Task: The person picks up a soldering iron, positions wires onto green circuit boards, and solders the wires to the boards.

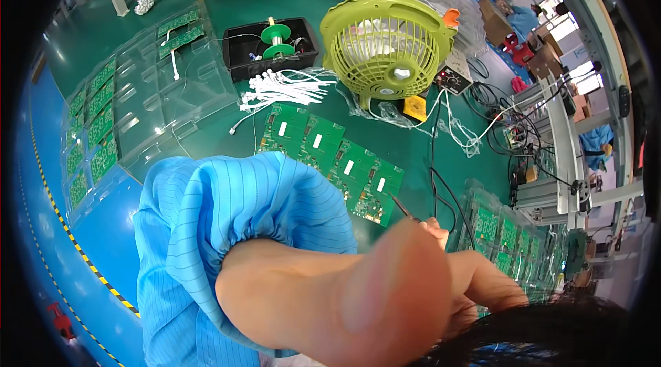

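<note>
My left hand [385, 291], in a blue striped sleeve [255, 188], is raised very close to the camera. It looks large and blurred, and its fingers cannot be made out. Partly behind it, my right hand [482, 281] grips a thin, dark, pointed tool that looks like a soldering iron [405, 208]. The tool's tip points at the right end of a row of joined green circuit boards [351, 171], which lie flat on the green table. I cannot tell whether the tip touches them. White labels sit on the boards.
Behind the boards lie bundled white connector cables [286, 88], a black bin [237, 47] with a green spool [277, 38], and a green fan [389, 43]. A grey control box [454, 76] stands right of it. Clear trays [186, 102] hold boards at left; more boards [508, 233] lie right.
</note>
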{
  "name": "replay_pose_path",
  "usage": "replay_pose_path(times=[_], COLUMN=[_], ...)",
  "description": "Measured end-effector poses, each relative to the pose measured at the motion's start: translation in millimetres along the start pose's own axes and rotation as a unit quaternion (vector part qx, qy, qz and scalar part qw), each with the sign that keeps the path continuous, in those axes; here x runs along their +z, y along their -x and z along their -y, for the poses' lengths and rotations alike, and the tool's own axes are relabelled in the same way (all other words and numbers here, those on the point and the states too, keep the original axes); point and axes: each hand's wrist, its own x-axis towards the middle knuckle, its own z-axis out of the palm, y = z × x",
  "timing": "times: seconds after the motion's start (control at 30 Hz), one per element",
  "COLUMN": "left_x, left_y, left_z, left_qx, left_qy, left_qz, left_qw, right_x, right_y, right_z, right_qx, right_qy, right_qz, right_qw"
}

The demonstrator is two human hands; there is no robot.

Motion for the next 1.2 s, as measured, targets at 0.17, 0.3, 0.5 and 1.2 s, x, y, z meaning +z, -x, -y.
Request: replay_pose_path(times=[0.17, 0.3, 0.5, 1.2], left_x=[-1, 19, 18, -212], left_y=[-3, 9, 47, 167], left_z=[11, 28, 16, 59], left_qx=[-0.006, -0.038, 0.016, 0.134], left_qy=[0.013, 0.025, -0.070, -0.031], left_qz=[0.001, 0.026, 0.085, -0.342], left_qw=[1.000, 0.999, 0.994, 0.930], right_x=[-5, 10, 9, 89], right_y=[-1, -2, -8, -182], right_z=[3, 2, 12, -57], right_qx=[0.016, -0.003, -0.030, 0.252], right_qy=[0.009, -0.015, 0.018, -0.048], right_qz=[-0.022, -0.005, -0.006, -0.089], right_qw=[1.000, 1.000, 0.999, 0.962])
